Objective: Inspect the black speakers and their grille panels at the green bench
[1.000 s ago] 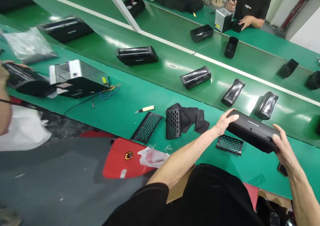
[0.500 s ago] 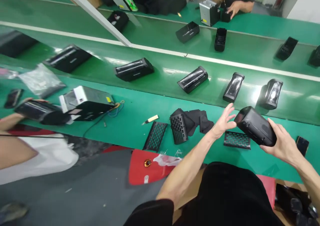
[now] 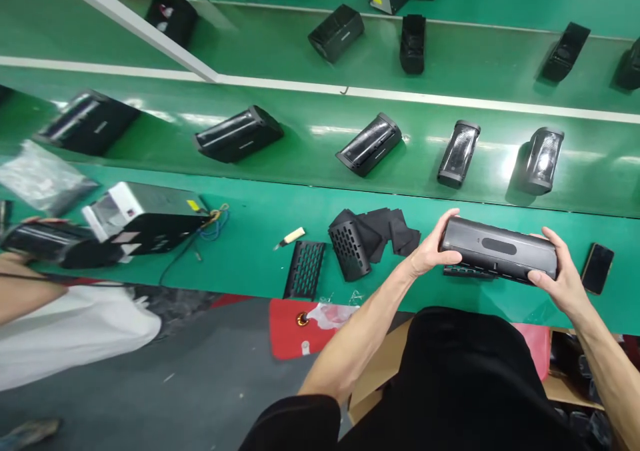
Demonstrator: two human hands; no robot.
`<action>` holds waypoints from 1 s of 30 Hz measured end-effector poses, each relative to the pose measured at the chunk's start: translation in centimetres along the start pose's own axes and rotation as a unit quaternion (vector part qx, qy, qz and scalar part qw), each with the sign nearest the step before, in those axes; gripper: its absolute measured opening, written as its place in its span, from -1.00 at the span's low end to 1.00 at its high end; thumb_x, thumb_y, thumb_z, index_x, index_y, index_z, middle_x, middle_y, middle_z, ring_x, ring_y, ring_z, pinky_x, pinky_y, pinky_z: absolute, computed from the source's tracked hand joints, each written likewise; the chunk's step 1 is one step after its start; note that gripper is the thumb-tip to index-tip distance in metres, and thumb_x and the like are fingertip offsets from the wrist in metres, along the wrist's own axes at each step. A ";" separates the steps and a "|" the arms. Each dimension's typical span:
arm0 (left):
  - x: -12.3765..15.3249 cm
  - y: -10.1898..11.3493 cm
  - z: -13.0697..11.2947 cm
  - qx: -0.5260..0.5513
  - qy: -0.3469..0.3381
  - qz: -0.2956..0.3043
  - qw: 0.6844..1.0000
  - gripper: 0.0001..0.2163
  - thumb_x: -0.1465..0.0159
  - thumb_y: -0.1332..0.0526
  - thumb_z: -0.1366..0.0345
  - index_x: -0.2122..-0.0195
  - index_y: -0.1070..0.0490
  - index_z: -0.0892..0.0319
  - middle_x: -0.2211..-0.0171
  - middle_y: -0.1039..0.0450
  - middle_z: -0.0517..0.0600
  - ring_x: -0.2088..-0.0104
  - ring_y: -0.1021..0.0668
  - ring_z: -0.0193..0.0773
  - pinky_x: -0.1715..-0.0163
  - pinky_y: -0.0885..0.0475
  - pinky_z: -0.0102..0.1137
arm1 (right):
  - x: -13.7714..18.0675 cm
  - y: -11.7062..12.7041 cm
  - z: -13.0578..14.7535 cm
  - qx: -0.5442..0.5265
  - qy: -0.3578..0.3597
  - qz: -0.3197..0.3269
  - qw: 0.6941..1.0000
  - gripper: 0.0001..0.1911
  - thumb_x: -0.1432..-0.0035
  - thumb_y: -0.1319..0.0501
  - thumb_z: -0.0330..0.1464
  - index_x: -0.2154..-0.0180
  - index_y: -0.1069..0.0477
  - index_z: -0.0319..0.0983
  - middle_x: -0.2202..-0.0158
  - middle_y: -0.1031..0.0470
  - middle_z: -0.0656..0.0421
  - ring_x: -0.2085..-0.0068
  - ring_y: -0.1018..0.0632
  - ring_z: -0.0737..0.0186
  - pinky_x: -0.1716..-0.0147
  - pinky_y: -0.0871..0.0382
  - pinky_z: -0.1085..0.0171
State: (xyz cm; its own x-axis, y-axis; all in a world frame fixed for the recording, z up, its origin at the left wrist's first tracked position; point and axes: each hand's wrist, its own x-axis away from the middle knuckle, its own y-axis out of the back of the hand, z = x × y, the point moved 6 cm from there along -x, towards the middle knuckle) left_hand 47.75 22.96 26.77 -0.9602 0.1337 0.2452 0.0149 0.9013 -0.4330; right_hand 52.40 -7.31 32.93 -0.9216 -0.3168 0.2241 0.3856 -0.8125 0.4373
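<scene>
1. Closest in, both hands are clamped on a long black speaker housing (image 3: 499, 250), held level just above the near edge of the green worktop (image 3: 260, 211). The left hand (image 3: 431, 251) wraps its left end with the thumb on top, and the right hand (image 3: 560, 274) grips the right end, fingers curled underneath.
2. Right under the housing a black perforated grille (image 3: 463, 272) lies on the worktop, mostly hidden by it.
3. Just right of the right hand there's a dark phone (image 3: 597, 268) lying flat.
4. Left of the left hand sits a curved grille piece (image 3: 349, 252) leaning on a pile of black fabric bits (image 3: 393, 230); further left a flat grille (image 3: 305, 269) and a small pale-handled tool (image 3: 290, 238).
5. Way over on the left, a white and black box with coloured wires (image 3: 145, 221), and another person's hand (image 3: 30, 244) holding something dark.
6. Farther back, the conveyor belt (image 3: 310, 144) carries a row of black housings, e.g. one (image 3: 369, 143) near the middle, spaced well apart.
</scene>
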 end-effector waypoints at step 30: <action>-2.8 -1.3 4.2 0.001 0.272 -0.104 0.957 -0.24 -0.15 -0.31 -0.41 -0.15 -0.53 0.08 -0.04 -0.64 0.15 0.15 -0.64 -0.06 0.26 -0.53 -0.26 | 2.6 1.7 -10.4 -0.216 -0.238 -0.051 0.946 -0.21 0.00 -0.43 0.29 -0.03 -0.56 -0.14 0.06 -0.70 -0.08 0.07 -0.70 -0.29 0.01 -0.59 -0.29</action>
State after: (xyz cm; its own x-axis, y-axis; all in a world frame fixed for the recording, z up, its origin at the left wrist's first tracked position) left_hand 49.27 19.67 22.98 -0.6550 0.1475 0.7411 -0.1611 0.9309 -0.3277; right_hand 50.21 -14.61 25.18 -0.7894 -0.0537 0.6116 0.1472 -0.9837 0.1036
